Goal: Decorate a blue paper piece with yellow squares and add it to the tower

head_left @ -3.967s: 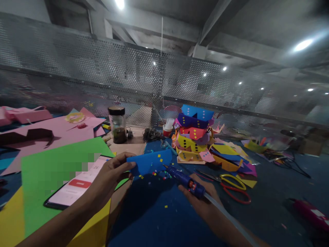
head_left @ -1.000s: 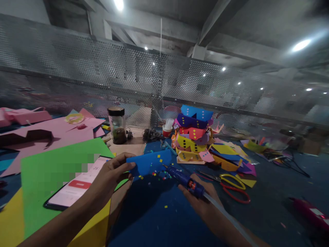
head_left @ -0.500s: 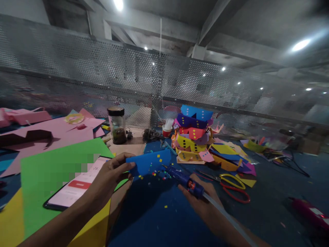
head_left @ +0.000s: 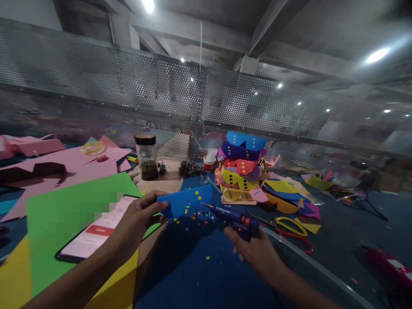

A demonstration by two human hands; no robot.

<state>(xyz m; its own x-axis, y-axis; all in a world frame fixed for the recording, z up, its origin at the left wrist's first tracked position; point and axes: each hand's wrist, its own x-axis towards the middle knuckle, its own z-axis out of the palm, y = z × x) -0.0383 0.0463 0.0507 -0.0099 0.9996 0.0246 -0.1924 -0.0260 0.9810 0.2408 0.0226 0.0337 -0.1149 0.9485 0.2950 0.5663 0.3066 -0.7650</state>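
Observation:
Between the thumb and fingers of my left hand [head_left: 141, 216] is the left end of a folded piece of blue paper [head_left: 180, 202], with small yellow squares near its right side. My right hand [head_left: 257, 249] grips a dark blue glue gun [head_left: 233, 214] from below. Its nozzle points left, close to the blue paper's lower right edge; whether the two touch I cannot tell. A clear glue stick trails from the gun's back end. Small coloured paper squares [head_left: 201, 217] lie scattered on the dark blue tabletop beneath the nozzle.
A phone [head_left: 96, 231] lies on green paper [head_left: 48, 214] at left. Behind stand a lidded jar [head_left: 147, 159] and a stack of decorated folded papers [head_left: 241, 167]. Scissors [head_left: 294, 229] rest right of the gun, with a magenta tool [head_left: 386, 264] farther right. A perforated metal screen [head_left: 144, 90] runs along the back.
My right hand has turned the glue gun flatter, so its body and glue stick have swung to the right. The nozzle stays near the blue paper; my left hand has hardly moved.

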